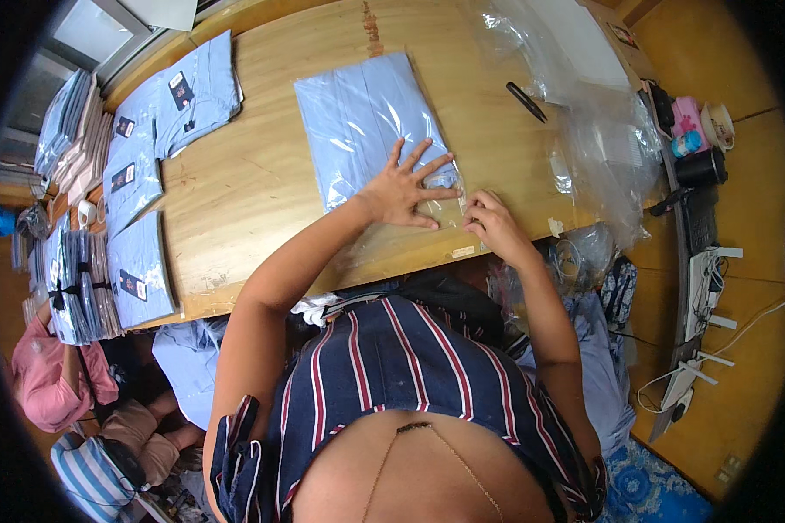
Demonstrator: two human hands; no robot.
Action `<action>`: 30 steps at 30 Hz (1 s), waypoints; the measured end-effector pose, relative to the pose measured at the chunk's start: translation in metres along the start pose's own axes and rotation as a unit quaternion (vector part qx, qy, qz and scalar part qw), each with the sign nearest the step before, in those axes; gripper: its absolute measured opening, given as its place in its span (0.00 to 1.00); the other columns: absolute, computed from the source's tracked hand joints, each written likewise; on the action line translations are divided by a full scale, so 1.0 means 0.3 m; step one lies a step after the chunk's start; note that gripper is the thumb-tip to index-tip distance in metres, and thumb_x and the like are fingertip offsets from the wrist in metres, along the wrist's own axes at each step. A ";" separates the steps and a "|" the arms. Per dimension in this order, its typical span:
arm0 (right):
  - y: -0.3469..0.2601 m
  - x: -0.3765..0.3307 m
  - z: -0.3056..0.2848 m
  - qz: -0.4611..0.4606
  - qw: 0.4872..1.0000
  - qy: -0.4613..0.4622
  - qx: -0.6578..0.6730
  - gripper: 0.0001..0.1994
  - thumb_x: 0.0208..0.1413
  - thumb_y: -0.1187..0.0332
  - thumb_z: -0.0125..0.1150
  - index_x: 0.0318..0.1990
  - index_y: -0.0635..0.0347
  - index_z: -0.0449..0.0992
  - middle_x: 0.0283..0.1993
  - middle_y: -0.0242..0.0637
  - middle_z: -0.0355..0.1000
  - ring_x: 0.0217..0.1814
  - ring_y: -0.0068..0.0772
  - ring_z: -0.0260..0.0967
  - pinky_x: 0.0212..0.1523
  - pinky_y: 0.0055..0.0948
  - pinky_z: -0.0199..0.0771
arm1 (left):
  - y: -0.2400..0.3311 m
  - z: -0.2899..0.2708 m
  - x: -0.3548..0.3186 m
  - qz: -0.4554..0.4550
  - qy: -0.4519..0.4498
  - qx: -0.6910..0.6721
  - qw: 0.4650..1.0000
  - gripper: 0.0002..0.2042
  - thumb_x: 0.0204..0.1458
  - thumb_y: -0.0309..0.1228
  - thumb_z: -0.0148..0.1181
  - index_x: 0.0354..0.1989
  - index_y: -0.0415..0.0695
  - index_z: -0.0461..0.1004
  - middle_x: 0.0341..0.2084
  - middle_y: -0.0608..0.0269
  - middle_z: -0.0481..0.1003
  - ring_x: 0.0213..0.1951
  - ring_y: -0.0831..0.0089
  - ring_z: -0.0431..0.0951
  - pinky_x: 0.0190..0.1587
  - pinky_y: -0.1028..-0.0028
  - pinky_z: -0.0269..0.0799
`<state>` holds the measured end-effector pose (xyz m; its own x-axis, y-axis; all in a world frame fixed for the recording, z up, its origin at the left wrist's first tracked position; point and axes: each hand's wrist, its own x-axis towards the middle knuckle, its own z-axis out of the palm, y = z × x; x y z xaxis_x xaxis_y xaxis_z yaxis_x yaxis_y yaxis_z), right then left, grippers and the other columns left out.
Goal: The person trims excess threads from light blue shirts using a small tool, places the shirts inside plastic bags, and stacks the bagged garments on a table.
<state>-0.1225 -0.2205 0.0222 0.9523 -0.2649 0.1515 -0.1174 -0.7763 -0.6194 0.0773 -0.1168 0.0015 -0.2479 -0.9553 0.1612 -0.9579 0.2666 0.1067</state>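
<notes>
A folded light blue shirt (pixel 358 113) lies in a clear plastic bag on the wooden table. My left hand (pixel 410 187) rests on its near right corner, fingers spread wide and palm down. Just right of that corner, my right hand (pixel 494 227) has its fingers curled together at the edge of the clear plastic. What sits between those fingertips is too small to make out. A black pen-like tool (pixel 526 101) lies farther back on the right.
Bagged blue shirts with dark tags (pixel 135 179) line the table's left side, beside tied stacks of packed shirts (pixel 83 283). Loose clear plastic bags (pixel 602 139) cover the right end. A person in a pink top (pixel 57 375) sits at lower left. Cables and a white router (pixel 698 305) are at far right.
</notes>
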 end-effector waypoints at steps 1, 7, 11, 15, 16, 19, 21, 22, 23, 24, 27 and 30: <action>0.001 -0.001 0.002 -0.019 1.000 0.008 0.000 0.04 0.36 0.78 0.57 0.23 0.64 0.68 0.30 0.39 0.64 0.36 0.42 0.62 0.40 0.32 0.63 | -0.002 -0.002 0.000 -0.001 -0.003 0.005 1.000 0.28 0.42 0.64 0.38 0.53 0.73 0.59 0.61 0.63 0.43 0.61 0.50 0.39 0.55 0.42 0.34; -0.017 -0.127 0.044 -0.073 0.991 0.089 -0.064 0.03 0.37 0.77 0.54 0.24 0.62 0.69 0.33 0.36 0.65 0.38 0.37 0.61 0.39 0.33 0.62 | -0.014 0.002 0.005 -0.010 -0.007 0.016 1.000 0.26 0.45 0.63 0.33 0.53 0.75 0.58 0.61 0.63 0.44 0.61 0.50 0.39 0.55 0.41 0.33; -0.079 -0.098 0.038 -0.043 0.979 0.024 -0.199 0.07 0.38 0.69 0.58 0.27 0.59 0.71 0.34 0.35 0.66 0.40 0.34 0.61 0.42 0.35 0.58 | -0.016 0.012 -0.003 -0.014 -0.006 0.020 1.000 0.26 0.45 0.62 0.33 0.54 0.75 0.57 0.61 0.63 0.42 0.61 0.50 0.38 0.56 0.41 0.32; -0.180 0.001 0.022 0.002 0.964 -0.045 -0.264 0.15 0.38 0.61 0.60 0.34 0.58 0.72 0.36 0.35 0.65 0.43 0.34 0.60 0.43 0.35 0.54 | -0.004 -0.028 -0.007 -0.017 0.002 0.013 1.000 0.25 0.46 0.60 0.35 0.55 0.74 0.56 0.61 0.64 0.42 0.62 0.52 0.38 0.56 0.42 0.32; -0.183 0.020 0.026 -0.004 0.957 -0.058 -0.284 0.18 0.38 0.59 0.61 0.36 0.58 0.72 0.37 0.35 0.64 0.44 0.35 0.59 0.43 0.34 0.53 | -0.001 -0.051 -0.017 -0.032 0.011 0.024 0.999 0.25 0.47 0.59 0.35 0.55 0.74 0.55 0.61 0.65 0.42 0.62 0.53 0.39 0.56 0.42 0.32; -0.186 0.052 0.055 -0.070 0.957 -0.037 -0.279 0.20 0.38 0.60 0.61 0.41 0.57 0.69 0.38 0.36 0.64 0.44 0.35 0.59 0.43 0.35 0.53 | -0.002 -0.120 -0.085 -0.076 0.032 0.053 0.995 0.23 0.49 0.56 0.34 0.56 0.74 0.53 0.61 0.69 0.44 0.62 0.58 0.40 0.56 0.42 0.33; -0.175 0.068 0.098 -0.032 0.975 -0.051 -0.214 0.21 0.39 0.60 0.60 0.42 0.56 0.68 0.39 0.37 0.64 0.45 0.36 0.60 0.44 0.36 0.53 | -0.022 -0.097 -0.131 -0.086 0.023 0.073 0.993 0.23 0.49 0.56 0.34 0.56 0.74 0.53 0.61 0.69 0.44 0.62 0.57 0.41 0.56 0.42 0.34; -0.171 0.074 0.116 -0.014 0.982 -0.059 -0.181 0.21 0.39 0.60 0.60 0.43 0.56 0.67 0.40 0.38 0.64 0.45 0.36 0.60 0.44 0.36 0.52 | -0.028 -0.080 -0.149 -0.092 0.018 0.083 0.992 0.23 0.49 0.56 0.34 0.56 0.74 0.53 0.61 0.70 0.44 0.62 0.57 0.41 0.56 0.42 0.34; -0.171 0.079 0.125 0.005 0.980 -0.039 -0.193 0.21 0.39 0.61 0.60 0.42 0.57 0.67 0.39 0.38 0.64 0.45 0.36 0.60 0.44 0.36 0.53 | -0.030 -0.062 -0.163 -0.097 0.016 0.079 0.992 0.23 0.49 0.56 0.35 0.56 0.74 0.53 0.61 0.70 0.44 0.62 0.57 0.41 0.56 0.42 0.34; -0.170 0.083 0.132 0.025 0.978 -0.019 -0.205 0.20 0.39 0.61 0.60 0.42 0.57 0.67 0.39 0.38 0.65 0.44 0.36 0.60 0.43 0.36 0.53 | -0.027 -0.053 -0.171 -0.102 0.015 0.074 0.992 0.23 0.49 0.56 0.35 0.56 0.74 0.53 0.61 0.70 0.44 0.62 0.57 0.41 0.56 0.42 0.35; -0.152 0.076 0.123 0.038 0.979 -0.015 -0.199 0.19 0.39 0.63 0.61 0.40 0.58 0.67 0.39 0.38 0.65 0.44 0.36 0.61 0.43 0.36 0.53 | -0.024 -0.035 -0.182 -0.112 0.017 0.069 0.991 0.23 0.48 0.57 0.35 0.56 0.74 0.54 0.61 0.70 0.45 0.62 0.57 0.42 0.56 0.42 0.35; -0.133 0.065 0.092 0.058 0.980 -0.069 -0.179 0.15 0.38 0.65 0.61 0.35 0.58 0.69 0.36 0.36 0.66 0.44 0.35 0.61 0.43 0.36 0.53 | -0.023 -0.035 -0.180 -0.114 0.020 0.066 0.991 0.24 0.48 0.57 0.35 0.56 0.74 0.54 0.61 0.70 0.45 0.62 0.57 0.42 0.56 0.43 0.35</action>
<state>-0.0914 -0.1790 0.0285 0.9528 -0.3025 -0.0253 -0.2949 -0.9030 -0.3126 0.0989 -0.0659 0.0022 -0.0186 -0.9822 0.1869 -0.9996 0.0219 0.0156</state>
